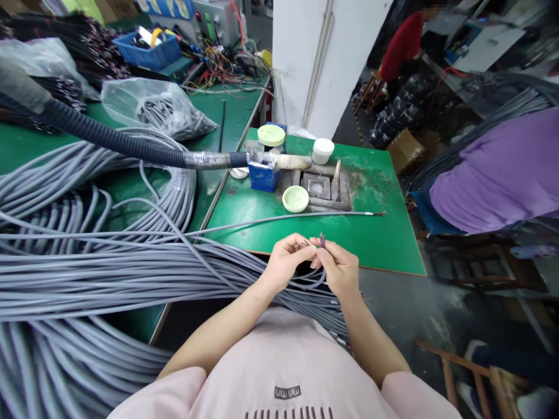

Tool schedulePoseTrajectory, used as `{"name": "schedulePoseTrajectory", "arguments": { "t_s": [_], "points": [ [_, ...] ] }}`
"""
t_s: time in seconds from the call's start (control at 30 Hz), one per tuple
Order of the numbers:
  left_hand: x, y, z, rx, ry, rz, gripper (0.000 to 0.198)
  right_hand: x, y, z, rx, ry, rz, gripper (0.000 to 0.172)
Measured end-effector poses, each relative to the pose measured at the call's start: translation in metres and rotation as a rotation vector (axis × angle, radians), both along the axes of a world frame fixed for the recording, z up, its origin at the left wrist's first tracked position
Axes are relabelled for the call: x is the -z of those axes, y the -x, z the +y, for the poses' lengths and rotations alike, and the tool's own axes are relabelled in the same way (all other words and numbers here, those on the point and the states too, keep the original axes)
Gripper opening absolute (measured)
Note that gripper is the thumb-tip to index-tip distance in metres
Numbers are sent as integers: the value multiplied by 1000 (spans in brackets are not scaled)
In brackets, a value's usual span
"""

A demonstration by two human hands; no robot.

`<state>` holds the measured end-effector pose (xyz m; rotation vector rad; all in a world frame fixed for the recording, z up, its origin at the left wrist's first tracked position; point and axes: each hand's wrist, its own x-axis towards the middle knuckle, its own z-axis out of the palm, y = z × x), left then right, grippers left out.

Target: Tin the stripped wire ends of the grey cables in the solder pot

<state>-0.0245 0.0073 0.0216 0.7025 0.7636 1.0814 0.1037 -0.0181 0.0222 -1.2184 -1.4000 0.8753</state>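
Note:
My left hand (pixel 288 259) and my right hand (pixel 338 267) meet in front of me at the near edge of a small green table (pixel 384 233). Both pinch the stripped end of a grey cable (pixel 305 280), whose thin coloured wires (pixel 322 240) stick up between the fingertips. The fingers of each hand are closed on the wires. A thick bundle of grey cables (pixel 109 273) runs from the left across my lap to the hands. Another single grey cable (pixel 283 218) lies across the table, its stripped end pointing right.
On the table stand a metal solder pot (pixel 321 187), a pale green lid (pixel 296 199), a white jar (pixel 323 151) and a blue box (pixel 263 174). A black corrugated hose (pixel 109 139) reaches in from the left. A person in purple (pixel 498 174) sits at right.

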Motion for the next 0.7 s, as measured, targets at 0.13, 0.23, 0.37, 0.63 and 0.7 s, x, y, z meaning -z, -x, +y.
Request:
{"name": "schedulePoseTrajectory", "arguments": {
  "t_s": [0.13, 0.23, 0.37, 0.63, 0.7],
  "points": [
    [2, 0, 0, -11, 19, -45, 28, 6, -2, -1, 70, -102, -81, 18],
    [2, -1, 1, -72, 13, -15, 29, 8, -5, -3, 117, -153, -203, 13],
    [4, -1, 3, -127, -19, 58, 29, 7, -7, -1, 108, -139, -322, 5],
    [13, 6, -1, -119, -86, 181, 27, -1, -5, 3, 93, -134, -392, 11],
    [16, 10, -2, -117, -119, 231, 26, -1, -5, 4, 68, -131, -387, 10]
  ]
}}
